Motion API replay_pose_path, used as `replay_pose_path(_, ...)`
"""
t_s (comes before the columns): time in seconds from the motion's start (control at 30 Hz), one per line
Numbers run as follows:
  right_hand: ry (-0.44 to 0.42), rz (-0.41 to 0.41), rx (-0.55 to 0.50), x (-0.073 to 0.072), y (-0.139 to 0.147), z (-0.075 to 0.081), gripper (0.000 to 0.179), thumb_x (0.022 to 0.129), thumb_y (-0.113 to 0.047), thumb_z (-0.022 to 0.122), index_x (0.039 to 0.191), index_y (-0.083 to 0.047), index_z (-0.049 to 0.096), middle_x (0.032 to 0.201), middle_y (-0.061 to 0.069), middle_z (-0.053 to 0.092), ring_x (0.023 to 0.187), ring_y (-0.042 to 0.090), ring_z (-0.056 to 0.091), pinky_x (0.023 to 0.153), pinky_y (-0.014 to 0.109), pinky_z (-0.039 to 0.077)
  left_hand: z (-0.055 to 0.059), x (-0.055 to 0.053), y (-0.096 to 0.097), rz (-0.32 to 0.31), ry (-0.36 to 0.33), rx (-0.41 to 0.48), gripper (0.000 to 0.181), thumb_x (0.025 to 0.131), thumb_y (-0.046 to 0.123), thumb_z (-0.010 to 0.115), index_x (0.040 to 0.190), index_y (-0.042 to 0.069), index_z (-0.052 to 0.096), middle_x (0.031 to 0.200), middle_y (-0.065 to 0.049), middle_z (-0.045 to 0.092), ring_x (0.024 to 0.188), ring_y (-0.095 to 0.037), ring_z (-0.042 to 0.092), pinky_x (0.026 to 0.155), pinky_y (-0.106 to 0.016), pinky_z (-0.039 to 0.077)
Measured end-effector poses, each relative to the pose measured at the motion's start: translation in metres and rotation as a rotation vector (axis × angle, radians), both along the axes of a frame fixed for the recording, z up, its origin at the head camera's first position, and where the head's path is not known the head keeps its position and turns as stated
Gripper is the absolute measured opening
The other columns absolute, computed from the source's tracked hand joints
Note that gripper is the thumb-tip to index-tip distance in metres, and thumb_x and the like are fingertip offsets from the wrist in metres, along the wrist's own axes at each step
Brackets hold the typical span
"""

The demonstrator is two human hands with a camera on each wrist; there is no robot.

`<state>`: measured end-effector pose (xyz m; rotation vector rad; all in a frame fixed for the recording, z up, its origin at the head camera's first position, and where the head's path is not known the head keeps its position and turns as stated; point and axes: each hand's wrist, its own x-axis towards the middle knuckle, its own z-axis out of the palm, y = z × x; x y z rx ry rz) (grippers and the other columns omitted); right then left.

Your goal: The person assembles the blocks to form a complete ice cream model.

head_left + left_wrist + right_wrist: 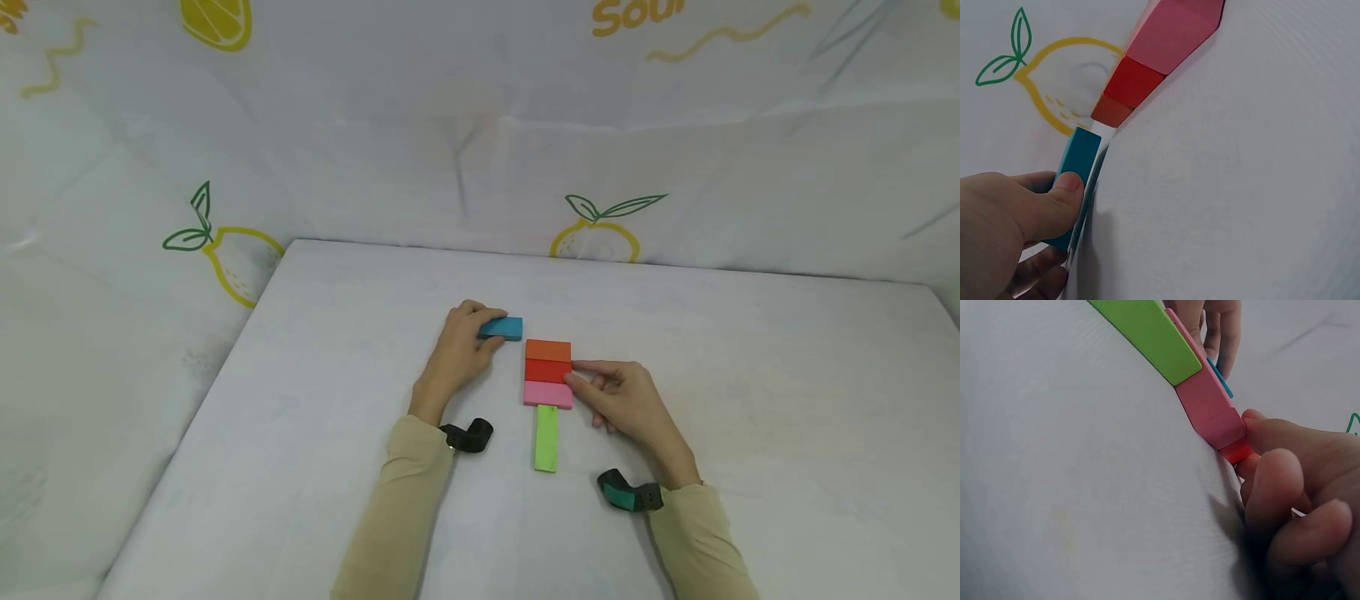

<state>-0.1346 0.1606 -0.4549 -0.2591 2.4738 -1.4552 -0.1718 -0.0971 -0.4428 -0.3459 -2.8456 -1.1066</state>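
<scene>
My left hand (pixel 462 342) pinches a blue rectangular block (pixel 502 328) between thumb and fingers, just above and left of an orange block (pixel 548 350). Against the orange block lies a red block (pixel 546 371), then a pink block (pixel 547 394), stacked edge to edge. A light green block (pixel 546 439) runs lengthwise down from the middle of the pink one. At the red block's right end is my right hand (pixel 626 396), thumb and index finger pinching that end while the other fingers curl beneath. In the left wrist view, the blue block (pixel 1085 150) is tilted, with a thumb across its face.
The blocks lie on a table (pixel 247 400) covered in white cloth. Behind it hangs a white sheet (pixel 375 150) printed with lemons and lettering. A black camera mount (pixel 468 436) sits on the left wrist, and a black and green one (pixel 628 492) on the right.
</scene>
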Motion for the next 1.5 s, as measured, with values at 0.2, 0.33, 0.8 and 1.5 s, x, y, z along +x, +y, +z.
replay_pose_path(0.2,-0.019,-0.002,-0.011,0.001,0.0,-0.001,0.047,0.094,-0.03,0.074,0.132,-0.002,0.067,0.061,0.007,0.058,0.042,0.014,0.053,0.041,0.024,0.04,0.0,-0.003,0.007,-0.014,-0.017,-0.044,0.035,0.095,0.012,0.071,0.13,0.009,0.07,0.128,-0.017,0.064,0.118,-0.034,0.056,0.102,-0.042,0.051)
replay_pose_path(0.33,-0.023,-0.003,-0.009,0.002,0.0,-0.001,0.048,0.094,-0.031,0.074,0.132,-0.002,0.067,0.061,0.008,0.059,0.042,0.014,0.053,0.042,0.024,0.042,0.0,-0.003,0.01,-0.019,-0.025,-0.059,0.035,0.095,0.013,0.071,0.13,0.01,0.07,0.128,-0.016,0.064,0.117,-0.033,0.056,0.102,-0.042,0.051)
replay_pose_path(0.8,-0.027,-0.011,0.025,0.002,0.0,0.002,0.049,0.095,-0.032,0.074,0.134,-0.003,0.066,0.06,0.006,0.058,0.043,0.016,0.054,0.043,0.025,0.043,0.002,-0.003,0.006,-0.045,-0.109,-0.021,0.048,0.097,0.015,0.07,0.143,0.011,0.059,0.139,-0.015,0.056,0.126,-0.031,0.053,0.109,-0.042,0.049)
replay_pose_path(1.5,-0.023,-0.005,0.021,0.001,-0.001,0.002,0.048,0.094,-0.03,0.074,0.133,-0.003,0.067,0.06,0.006,0.059,0.042,0.016,0.053,0.042,0.025,0.044,0.001,-0.006,-0.006,-0.041,-0.072,0.079,0.033,0.096,0.005,0.067,0.129,-0.003,0.067,0.127,-0.019,0.068,0.113,-0.03,0.064,0.1,-0.04,0.054)
